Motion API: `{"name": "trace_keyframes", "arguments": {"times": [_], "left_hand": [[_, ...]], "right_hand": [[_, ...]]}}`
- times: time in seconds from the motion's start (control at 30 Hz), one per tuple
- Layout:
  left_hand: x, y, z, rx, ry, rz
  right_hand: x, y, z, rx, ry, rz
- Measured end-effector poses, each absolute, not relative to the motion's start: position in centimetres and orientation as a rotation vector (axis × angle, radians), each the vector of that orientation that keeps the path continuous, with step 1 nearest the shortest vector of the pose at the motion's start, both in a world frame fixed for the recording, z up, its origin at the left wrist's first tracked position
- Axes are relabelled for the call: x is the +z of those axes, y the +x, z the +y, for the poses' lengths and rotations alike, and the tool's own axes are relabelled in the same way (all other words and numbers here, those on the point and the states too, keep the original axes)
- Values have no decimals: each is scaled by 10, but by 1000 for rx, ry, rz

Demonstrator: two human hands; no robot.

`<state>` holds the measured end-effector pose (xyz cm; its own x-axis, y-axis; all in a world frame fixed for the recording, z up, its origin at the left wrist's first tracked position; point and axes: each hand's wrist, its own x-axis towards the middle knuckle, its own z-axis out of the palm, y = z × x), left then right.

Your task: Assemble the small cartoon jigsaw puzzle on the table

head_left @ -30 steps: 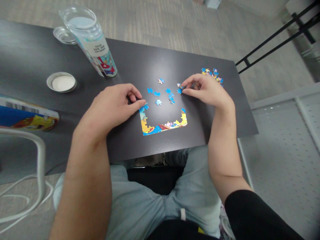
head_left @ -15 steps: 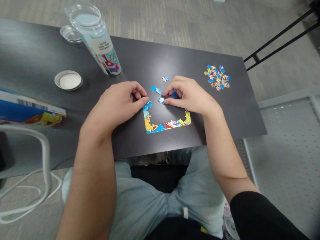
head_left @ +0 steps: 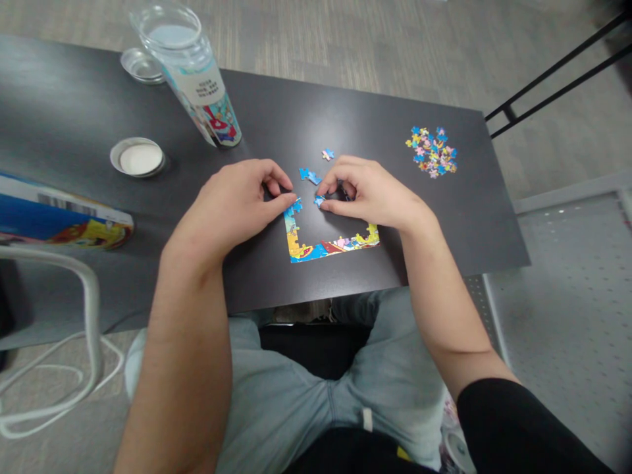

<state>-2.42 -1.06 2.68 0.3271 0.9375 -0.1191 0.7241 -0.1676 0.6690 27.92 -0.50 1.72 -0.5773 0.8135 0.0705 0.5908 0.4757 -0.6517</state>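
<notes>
A partly joined jigsaw puzzle (head_left: 316, 251) lies on the dark table, its left, bottom and right edges forming a U. My left hand (head_left: 241, 201) is at its upper left corner, fingers curled and thumb pressed on the blue end pieces. Between the thumb and fingertips of my right hand (head_left: 368, 191) is a small blue puzzle piece (head_left: 319, 200), just right of that corner. Two joined blue pieces (head_left: 310, 176) lie behind it, and a single pink-and-blue piece (head_left: 328, 155) sits farther back. My right hand hides other pieces beneath it.
A heap of loose puzzle pieces (head_left: 433, 153) lies at the right. On the left are a clear canister (head_left: 210, 99), a metal lid (head_left: 141, 66), a round white-lined lid (head_left: 141, 158) and a printed tube (head_left: 64, 214) lying near a white curved pipe (head_left: 91, 309).
My right hand has moved left from beside the loose pieces, picking up a blue piece and bringing it near the puzzle's left edge. My left hand stays at the corner. The view has shifted slightly.
</notes>
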Motion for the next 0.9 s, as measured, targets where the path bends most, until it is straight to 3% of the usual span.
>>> {"name": "trace_keyframes", "arguments": {"times": [0.17, 0.37, 0.57, 0.9], "left_hand": [[26, -25, -10, 425, 1959, 1450], [25, -26, -8, 434, 1969, 1444], [23, -27, -6, 447, 1975, 1442], [20, -28, -6, 441, 1967, 1436]], "right_hand": [[28, 305, -2, 854, -1221, -2180], [30, 353, 7, 573, -1460, -1924], [6, 370, 16, 765, -1421, -2046], [4, 367, 16, 796, -1297, -2118]]}}
